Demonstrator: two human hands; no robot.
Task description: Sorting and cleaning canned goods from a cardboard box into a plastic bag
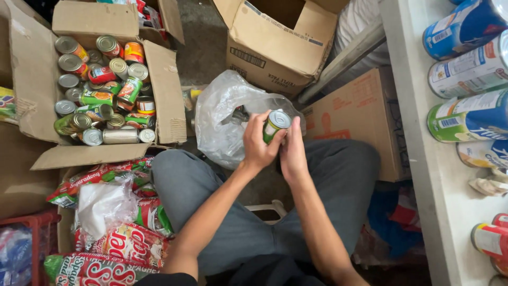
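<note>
Fingers (253, 123) of L hand (257, 145) curl round a small green-label can (274, 126), thumb side toward the body; gripping it. R hand (292, 150) pressed flat against the can's other side, fingers pointing up along it, so can is clamped btwn both palms. Can tilted, silver top facing up-right, held above the lap, just in front of a clear plastic bag (225, 119) on the floor.

Person seated, grey trousers (211, 196), knees spread, forearms meeting at centre.

Upper left: open cardboard box (32, 69) w/ many cans (103, 90) inside, some upright showing silver lids, some lying on sides, green/red/orange labels. Below it, lower left: pile of red-and-green noodle packets (127, 243) and a crumpled white plastic bag (103, 204) on top. Red crate (32, 225) at far-left edge.

Top centre: second cardboard box (275, 42), flaps open, contents can't tell. Right of the hands: flat brown carton (360, 111) beside the leg.

Right edge: white shelf (434, 175) w/ big cans (471, 69) lying on sides, blue/green/white labels; red-label cans (489, 238) lower down.
</note>
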